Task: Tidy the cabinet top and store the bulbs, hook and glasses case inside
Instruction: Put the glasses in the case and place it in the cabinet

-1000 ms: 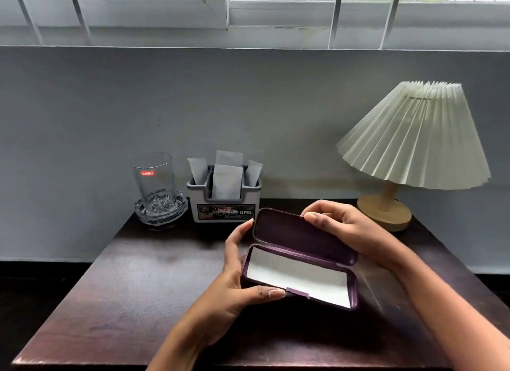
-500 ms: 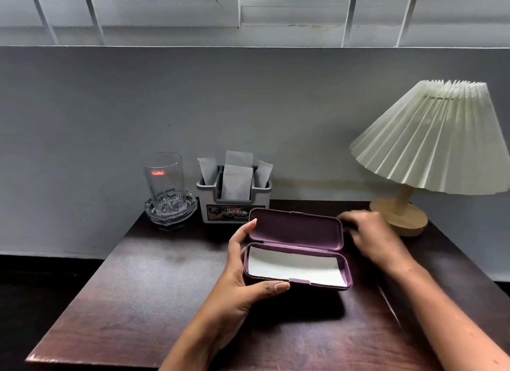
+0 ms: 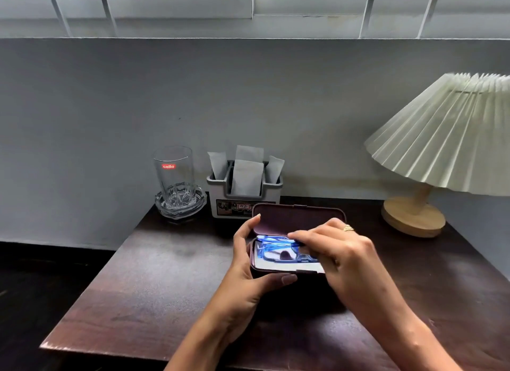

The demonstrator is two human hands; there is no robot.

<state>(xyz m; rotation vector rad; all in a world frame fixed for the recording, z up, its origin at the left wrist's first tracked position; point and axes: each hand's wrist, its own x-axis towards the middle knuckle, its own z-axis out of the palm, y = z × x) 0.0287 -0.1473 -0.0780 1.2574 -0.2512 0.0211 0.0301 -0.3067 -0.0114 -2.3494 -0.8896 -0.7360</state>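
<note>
A purple glasses case (image 3: 292,218) with a white lining stands open above the dark wooden cabinet top (image 3: 165,282). My left hand (image 3: 248,276) cups its left end and underside, thumb along the front edge. Folded blue-framed glasses (image 3: 273,250) lie in the lower half of the case. My right hand (image 3: 339,254) reaches over the case from the right, its fingertips pinched on the glasses. No bulbs or hook are in view.
A clear drinking glass (image 3: 174,174) stands in a cut-glass dish (image 3: 180,205) at the back left. Beside it is a grey holder (image 3: 242,202) with paper sachets. A pleated-shade lamp (image 3: 447,138) with a wooden base (image 3: 412,217) occupies the back right, against the wall.
My right hand went from the lid to the cabinet top at the right, then came back holding blue glasses, now in the open case. My left hand kept holding the case.
</note>
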